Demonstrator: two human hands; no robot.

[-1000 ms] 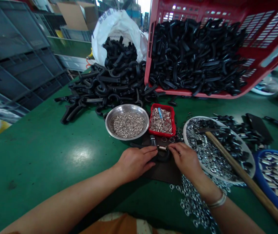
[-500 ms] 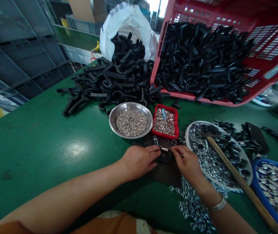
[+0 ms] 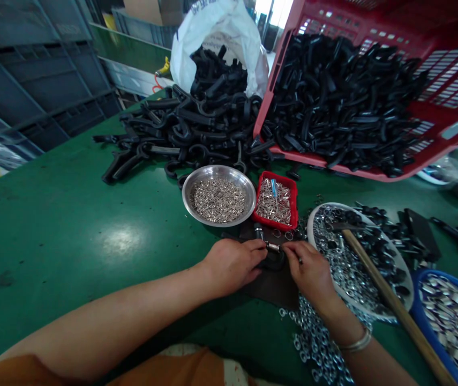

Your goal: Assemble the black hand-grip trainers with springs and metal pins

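My left hand [image 3: 232,264] and my right hand [image 3: 308,269] meet over a dark mat [image 3: 272,287] on the green table [image 3: 72,236]. Between their fingertips lies a small metal spring [image 3: 272,247] on top of a black curved plastic part [image 3: 275,261]. Both hands pinch at the ends of that spring, fingers closed. A short metal pin [image 3: 258,231] stands on the mat just behind them.
Behind the hands sit a steel bowl of small metal pieces [image 3: 218,199] and a red tray of pins [image 3: 276,201]. A white dish of washers with a hammer [image 3: 377,279] lies right, a blue bowl [image 3: 453,316] farther right. Black parts fill a red crate [image 3: 345,91] and a pile [image 3: 188,134].
Both hands stay at the spring with hardly any movement. The camera has shifted a little, so everything sits slightly farther right and lower in the picture.
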